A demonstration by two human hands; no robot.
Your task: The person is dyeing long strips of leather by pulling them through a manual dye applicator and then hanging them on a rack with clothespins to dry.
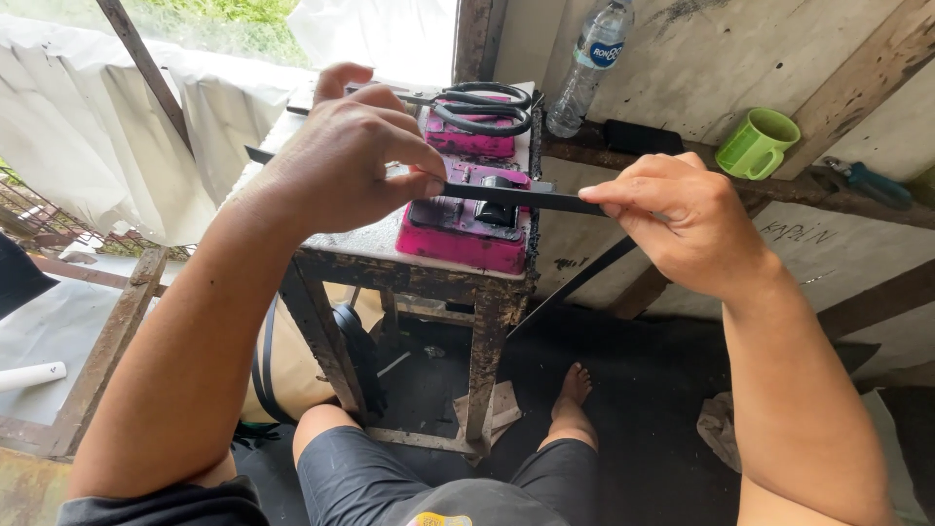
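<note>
A long black strap (531,198) stretches level between my two hands, just above a pink and black device (458,229) on a small worn table (409,258). My left hand (346,156) pinches the strap over the table's left part; a short end sticks out behind it. My right hand (682,219) pinches it to the right of the table, and the rest hangs down toward the floor. Black-handled scissors (482,107) lie on a second pink block at the table's far end.
A clear plastic water bottle (589,63) and a green mug (755,144) stand on a wooden ledge along the wall, with a teal-handled tool (862,180) further right. White sheeting (88,127) hangs at left. My knees and a bare foot (573,390) are under the table.
</note>
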